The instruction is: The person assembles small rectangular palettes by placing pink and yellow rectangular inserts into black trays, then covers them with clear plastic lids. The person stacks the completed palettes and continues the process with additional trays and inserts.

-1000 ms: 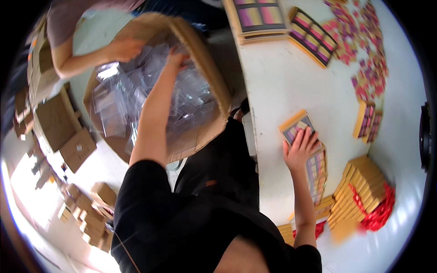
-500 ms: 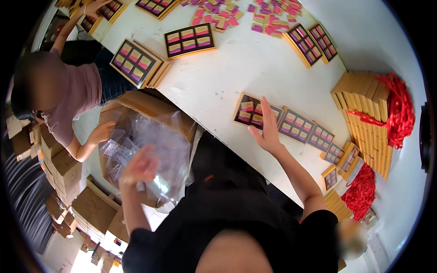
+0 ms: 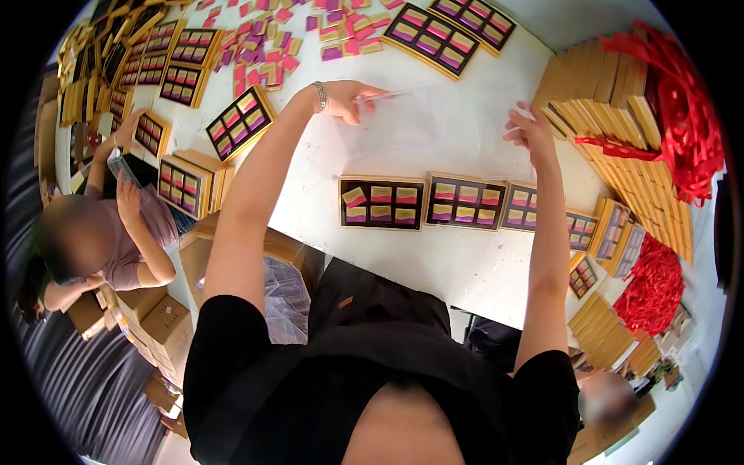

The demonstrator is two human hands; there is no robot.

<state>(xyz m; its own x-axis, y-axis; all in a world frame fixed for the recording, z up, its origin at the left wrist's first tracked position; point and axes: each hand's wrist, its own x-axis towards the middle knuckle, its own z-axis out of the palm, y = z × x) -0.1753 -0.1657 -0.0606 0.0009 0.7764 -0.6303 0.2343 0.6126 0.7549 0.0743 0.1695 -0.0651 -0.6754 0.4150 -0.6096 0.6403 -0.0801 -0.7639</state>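
Note:
My left hand [image 3: 350, 102] grips a clear plastic lid [image 3: 407, 116] over the table's middle; whether more than one is stacked there I cannot tell. Across from it, my right hand [image 3: 531, 133] has curled fingers at the edge of another faint, see-through lid [image 3: 492, 128]. Below the hands stands a row of dark six-section boxes with gold rims. The leftmost box [image 3: 381, 203] contains pink, purple and gold pieces, its upper left piece tilted. Beside it is a second filled box [image 3: 466, 201]; my right forearm covers part of the third box [image 3: 519, 208].
Loose coloured pieces [image 3: 260, 46] lie at the back. Stacked gold boxes [image 3: 601, 93] with red ribbons [image 3: 682, 116] stand right. A carton of clear lids [image 3: 283, 298] sits below the table's left edge. At left, another person [image 3: 147, 225] handles a clear lid and a box.
My left hand has come up from the carton to above the table with clear plastic. My right hand has left the leftmost box and moved right and farther away. The view has turned.

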